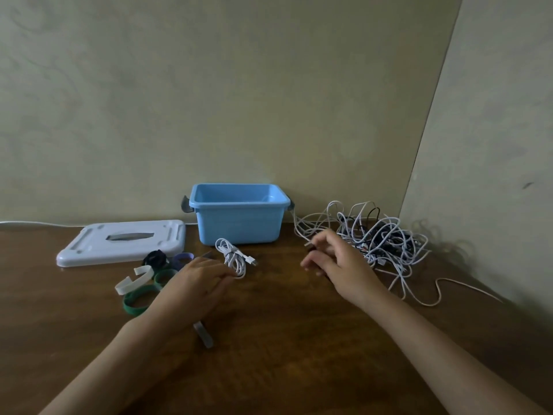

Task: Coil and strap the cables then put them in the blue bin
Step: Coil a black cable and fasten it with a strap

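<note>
While left hand (pixel 199 278) touches coiled cable (pixel 233 259), right hand (pixel 335 259) hovers.

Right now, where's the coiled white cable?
The coiled white cable lies on the table just in front of the blue bin, at the left hand's fingertips, right of the loose straps.

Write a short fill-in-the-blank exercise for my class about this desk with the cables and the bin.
1. The bin against the wall is coloured ____.
2. The white lid lies to the ____ of the bin.
3. The coiled white cable lies on the table, not yet in the ____.
4. The tangled cables lie beyond the ____ hand.

Missing words: blue; left; bin; right
</note>
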